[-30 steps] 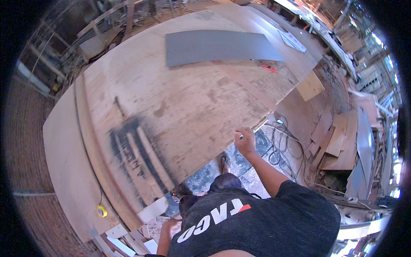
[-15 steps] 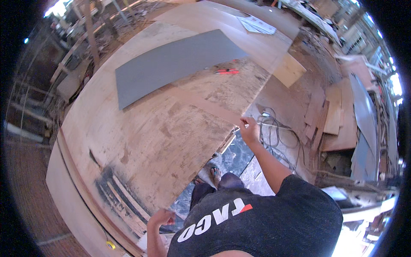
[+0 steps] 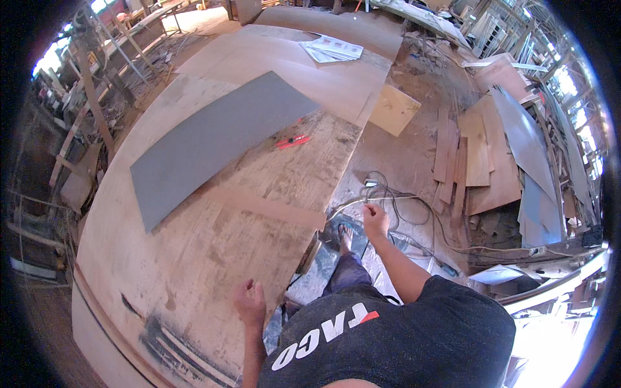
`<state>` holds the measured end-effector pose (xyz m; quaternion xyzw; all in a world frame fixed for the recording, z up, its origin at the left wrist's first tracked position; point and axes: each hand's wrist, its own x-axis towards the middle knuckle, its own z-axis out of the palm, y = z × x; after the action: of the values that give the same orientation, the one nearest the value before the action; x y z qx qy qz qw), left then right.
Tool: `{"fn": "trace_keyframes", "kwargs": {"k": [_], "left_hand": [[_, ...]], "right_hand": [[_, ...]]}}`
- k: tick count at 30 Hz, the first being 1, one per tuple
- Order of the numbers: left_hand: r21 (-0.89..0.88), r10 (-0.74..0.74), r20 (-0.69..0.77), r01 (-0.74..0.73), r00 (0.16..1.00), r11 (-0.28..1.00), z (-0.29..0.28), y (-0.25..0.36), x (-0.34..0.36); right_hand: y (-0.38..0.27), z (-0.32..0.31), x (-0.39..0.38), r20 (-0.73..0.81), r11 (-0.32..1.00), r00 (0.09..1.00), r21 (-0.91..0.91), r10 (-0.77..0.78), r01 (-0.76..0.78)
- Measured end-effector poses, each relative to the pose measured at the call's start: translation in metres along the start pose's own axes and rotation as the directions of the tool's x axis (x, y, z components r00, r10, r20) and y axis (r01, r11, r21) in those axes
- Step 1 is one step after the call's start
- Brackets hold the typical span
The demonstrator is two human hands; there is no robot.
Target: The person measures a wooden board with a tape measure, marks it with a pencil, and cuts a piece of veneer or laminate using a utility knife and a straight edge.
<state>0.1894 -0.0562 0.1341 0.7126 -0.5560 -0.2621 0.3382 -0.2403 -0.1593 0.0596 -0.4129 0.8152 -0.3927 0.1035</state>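
My left hand hovers over the near right edge of a large worn plywood worktop. Its fingers are loosely apart, with nothing visible in them. Past the worktop's right edge, my right hand hangs in the air above the floor, fingers curled in and no object showing. Farther out on the worktop lies a long dark-grey panel, set at a slant. Beside its right end rests a small red and black tool, too small to name exactly. Neither hand touches the panel or the tool.
Folded white sheets lie at the worktop's far end. A dark cable coils on the floor to the right. Beyond it are wood offcuts and leaning grey sheets. Thin strips lie at the near left.
My right hand has come away from the worktop's corner and now hangs beside it. My left hand has risen forward over the worktop. The view has shifted, with the panel now lower and farther left.
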Motion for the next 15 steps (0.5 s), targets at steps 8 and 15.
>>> {"fn": "trace_keyframes", "kwargs": {"k": [8, 15], "left_hand": [[0.239, 0.185, 0.033, -0.188, 0.982, 0.953, 0.174, 0.107, 0.089], [0.672, -0.167, 0.223, -0.027, 0.96, 0.74, 0.275, 0.177, 0.155]], "right_hand": [[0.052, 0.023, 0.239, -0.174, 0.991, 0.977, 0.086, 0.12, -0.107], [0.05, 0.039, 0.506, 0.316, 0.159, 0.523, 0.72, 0.791, -0.676]]}}
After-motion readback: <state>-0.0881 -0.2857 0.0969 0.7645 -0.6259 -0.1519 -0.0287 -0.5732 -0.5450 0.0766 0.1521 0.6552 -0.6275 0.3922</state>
